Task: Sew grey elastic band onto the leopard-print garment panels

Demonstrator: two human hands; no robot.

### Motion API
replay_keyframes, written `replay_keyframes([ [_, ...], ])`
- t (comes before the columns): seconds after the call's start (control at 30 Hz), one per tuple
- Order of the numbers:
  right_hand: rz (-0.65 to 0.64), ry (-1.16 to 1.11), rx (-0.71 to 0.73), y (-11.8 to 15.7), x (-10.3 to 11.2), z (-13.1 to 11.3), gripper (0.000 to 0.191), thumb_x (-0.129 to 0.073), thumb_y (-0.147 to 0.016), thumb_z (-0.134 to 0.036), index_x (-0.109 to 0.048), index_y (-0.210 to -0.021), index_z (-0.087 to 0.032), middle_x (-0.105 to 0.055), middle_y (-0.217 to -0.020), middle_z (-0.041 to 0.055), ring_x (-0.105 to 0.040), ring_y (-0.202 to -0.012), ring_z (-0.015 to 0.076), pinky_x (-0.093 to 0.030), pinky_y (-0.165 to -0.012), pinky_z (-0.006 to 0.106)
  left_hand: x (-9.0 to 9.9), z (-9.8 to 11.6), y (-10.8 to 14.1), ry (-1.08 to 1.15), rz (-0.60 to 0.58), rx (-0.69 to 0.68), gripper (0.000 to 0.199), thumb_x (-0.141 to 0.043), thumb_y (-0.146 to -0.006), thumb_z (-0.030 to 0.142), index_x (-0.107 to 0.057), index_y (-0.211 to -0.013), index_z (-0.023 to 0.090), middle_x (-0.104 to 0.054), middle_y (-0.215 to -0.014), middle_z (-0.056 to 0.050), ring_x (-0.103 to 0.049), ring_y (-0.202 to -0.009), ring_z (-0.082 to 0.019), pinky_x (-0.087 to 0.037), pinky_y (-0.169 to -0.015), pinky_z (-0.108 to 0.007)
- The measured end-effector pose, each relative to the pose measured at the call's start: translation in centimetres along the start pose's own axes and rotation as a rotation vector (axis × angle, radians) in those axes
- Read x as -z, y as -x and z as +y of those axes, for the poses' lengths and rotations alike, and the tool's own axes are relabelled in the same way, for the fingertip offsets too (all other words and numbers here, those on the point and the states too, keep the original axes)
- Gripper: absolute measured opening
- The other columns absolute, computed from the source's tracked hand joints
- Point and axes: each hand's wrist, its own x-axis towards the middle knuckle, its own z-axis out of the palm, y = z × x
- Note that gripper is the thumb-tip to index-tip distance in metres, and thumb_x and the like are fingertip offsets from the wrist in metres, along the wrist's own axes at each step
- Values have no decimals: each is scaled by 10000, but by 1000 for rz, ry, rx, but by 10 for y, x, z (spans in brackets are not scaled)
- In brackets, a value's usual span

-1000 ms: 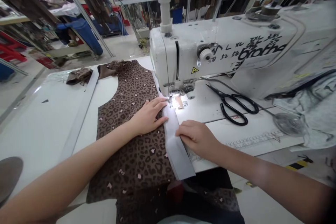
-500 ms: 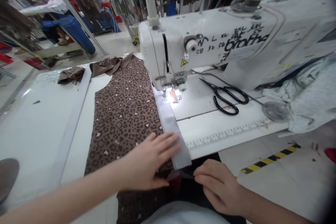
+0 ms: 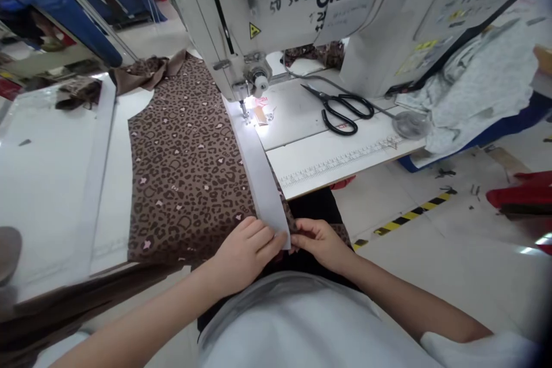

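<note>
My left hand lay over the near end of the long, flat, pale grey strip, its fingers close together and bent down onto it; whether the thumb gripped from beneath, I could not tell. Just beside those fingertips, my right hand was narrowed to a pinch on the edge of the brown leopard-print cloth — whether the strip's corner was caught in it too, I could not make out. The cloth spread out ahead and to the left of my fingers, with the strip running along its right side, away from my fingertips to the small metal presser foot under the white sewing machine. As I judged it, the strip could slide off line if my left fingers pressed unevenly, since nothing else that I could see held it between my hands and the foot. Too hard a pull from the right pinch might skew the cloth's edge or pucker it — and the near end hung past the white tabletop, so its own weight could drag it askew. The black-handled metal scissors lay well beyond my right fingers, apart from the cloth, and seemed little threat.
</note>
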Motion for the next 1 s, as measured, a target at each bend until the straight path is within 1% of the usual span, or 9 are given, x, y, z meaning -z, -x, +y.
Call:
replay_keyframes([
  [0.13,31,0,-41,11,-1,-3,265,-645,-763,-382,-585,-681,-137,-586,-568,-13,-539,-520,92,-414,-532,211,-6,9,0,71,45,56,171,-460,-861,104,-559,-1000,111,-578,-792,-50,-477,-723,-154,-398,-660,-300],
  [0.23,22,15,-41,15,-2,-6,284,-626,-774,-400,-602,-691,-130,-587,-576,-9,-536,-518,86,-410,-530,207,-4,12,-3,145,76,69,139,-472,-862,110,-570,-959,122,-592,-806,-48,-499,-734,-146,-398,-653,-292],
  [0.33,18,30,-34,18,-3,-9,294,-596,-796,-410,-613,-717,-127,-588,-598,-7,-541,-537,84,-412,-544,205,-3,15,-5,170,75,70,118,-477,-862,109,-573,-930,122,-606,-816,-45,-517,-749,-144,-388,-647,-293],
  [0.5,3,10,-53,19,-2,-8,292,-596,-796,-411,-613,-716,-131,-585,-598,-9,-538,-535,84,-423,-547,209,-4,16,-3,104,53,44,153,-456,-869,111,-573,-967,113,-620,-862,-58,-532,-798,-158,-384,-671,-312],
  [0.63,-9,-22,-78,19,-2,-6,282,-609,-790,-395,-609,-701,-127,-596,-610,-4,-540,-526,79,-428,-538,204,-5,16,4,109,41,33,193,-473,-852,99,-564,-1022,97,-618,-887,-74,-532,-832,-174,-378,-688,-321],
  [0.77,-24,-59,-97,21,-1,-6,277,-619,-783,-380,-603,-684,-122,-621,-643,12,-552,-521,80,-437,-528,204,-8,17,13,64,35,31,256,-481,-840,89,-551,-1086,103,-620,-931,-88,-531,-880,-189,-375,-757,-343],
  [0.87,-26,-87,-101,22,-1,-6,271,-621,-782,-365,-600,-667,-120,-620,-628,11,-551,-509,77,-439,-522,199,-11,20,15,24,62,58,267,-510,-829,113,-558,-1090,134,-631,-937,-74,-540,-897,-186,-362,-820,-355],
  [0.93,-26,-111,-105,21,-2,-3,268,-624,-776,-362,-597,-662,-121,-618,-621,8,-549,-501,78,-442,-518,200,-14,23,14,-17,110,87,238,-555,-811,152,-581,-1048,147,-639,-903,-60,-551,-882,-184,-343,-854,-364],
  [1.0,-34,-133,-113,19,-3,-1,261,-623,-775,-358,-591,-668,-122,-621,-630,11,-550,-499,81,-446,-514,205,-16,25,14,-48,151,99,215,-581,-797,154,-596,-1012,145,-642,-865,-53,-554,-860,-180,-331,-858,-364],
])
